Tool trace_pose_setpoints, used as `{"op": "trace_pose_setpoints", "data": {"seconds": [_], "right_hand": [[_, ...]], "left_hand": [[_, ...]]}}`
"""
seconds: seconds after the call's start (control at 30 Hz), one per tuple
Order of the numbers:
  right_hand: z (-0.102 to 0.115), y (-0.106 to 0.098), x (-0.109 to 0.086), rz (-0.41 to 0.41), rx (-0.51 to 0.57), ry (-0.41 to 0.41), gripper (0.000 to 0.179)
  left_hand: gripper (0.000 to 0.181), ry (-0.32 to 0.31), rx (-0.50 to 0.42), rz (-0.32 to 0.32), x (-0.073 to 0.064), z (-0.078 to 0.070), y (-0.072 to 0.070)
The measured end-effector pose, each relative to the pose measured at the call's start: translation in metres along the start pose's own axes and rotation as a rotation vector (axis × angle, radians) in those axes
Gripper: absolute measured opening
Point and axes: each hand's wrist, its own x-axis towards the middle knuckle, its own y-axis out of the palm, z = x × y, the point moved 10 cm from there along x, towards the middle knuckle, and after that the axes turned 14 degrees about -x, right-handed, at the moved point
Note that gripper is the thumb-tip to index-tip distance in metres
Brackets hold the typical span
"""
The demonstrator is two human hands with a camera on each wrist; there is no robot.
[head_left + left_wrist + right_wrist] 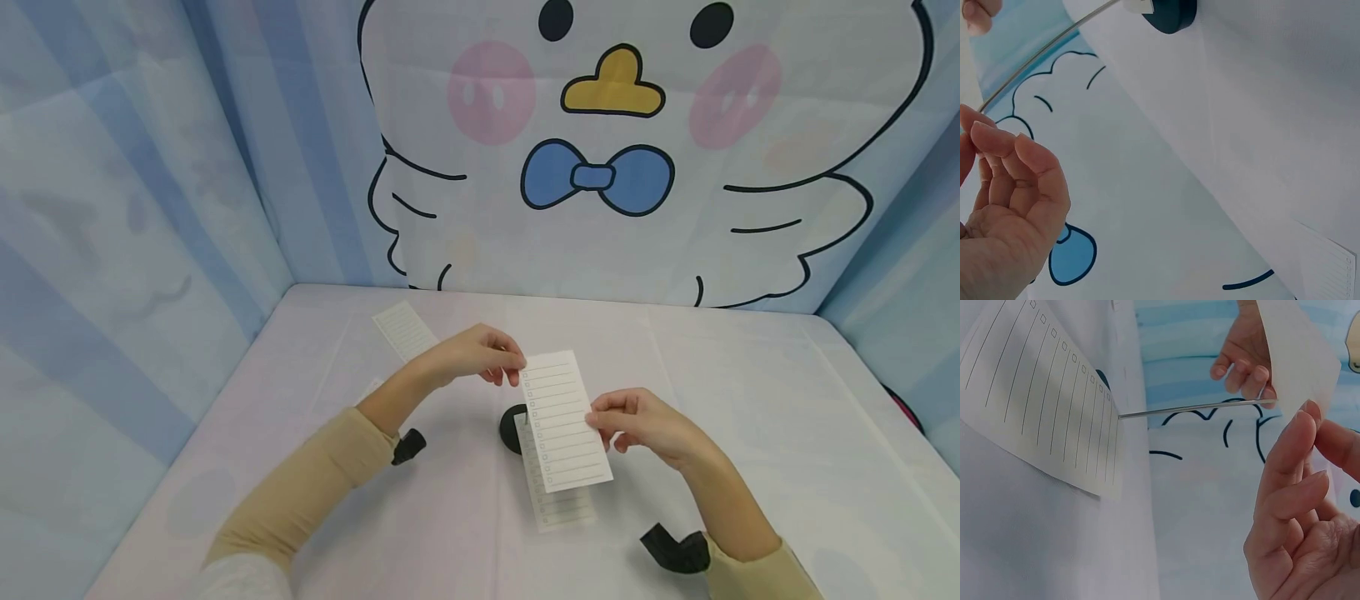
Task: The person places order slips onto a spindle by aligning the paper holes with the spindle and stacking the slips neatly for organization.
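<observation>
A white checklist sheet [566,425] with ruled lines and small boxes is held up at the middle of the table. My left hand [480,354] pinches it at the upper left corner, thumb and finger right by the top of a thin metal spike [1035,62]. My right hand [645,421] pinches the sheet's right edge between thumb and fingers. Below hangs a second checklist sheet [1054,400], its edge at the spike just above the round black base [510,429]. The spike's tip is hidden by fingers in the left wrist view.
A loose checklist sheet [405,329] lies at the back left of the table, partly behind my left arm. A bit of another pale sheet [372,386] shows beside that forearm. Black straps [678,550] hang at both wrists. Printed curtains [330,150] enclose the table.
</observation>
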Motion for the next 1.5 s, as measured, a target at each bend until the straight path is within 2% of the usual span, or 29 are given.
{"op": "trace_pose_setpoints", "data": {"seconds": [0.23,0.8,1.23,1.5], "right_hand": [[-0.003,0.001,-0.001,0.024,0.011,0.005,0.02],[-0.005,-0.002,0.002,0.008,0.049,0.023,0.011],[-0.009,0.0,0.005,0.02,0.054,0.02,0.012],[-0.012,0.005,0.008,0.043,0.078,0.012,0.01]], "left_hand": [[0.016,-0.023,-0.026,0.009,0.001,0.004,0.004],[0.017,0.005,-0.074,-0.003,0.004,0.002,0.001],[0.017,-0.012,-0.104,-0.016,0.007,0.007,0.001],[0.018,-0.016,-0.124,0.0,0.01,0.013,0.004]]}}
